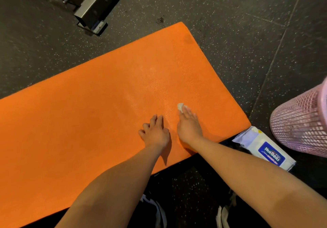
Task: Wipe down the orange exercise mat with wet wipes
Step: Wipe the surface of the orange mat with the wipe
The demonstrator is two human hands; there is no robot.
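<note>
my right hand (189,127) lies flat on the orange mat (106,112), which is on the floor. its fingers are straight and close together, pressing the wet wipe (180,106) near the mat's right end. my left hand (155,132) rests beside it, fingers loosely spread, bracing. best to keep even pressure and make long, overlapping strokes.
</note>
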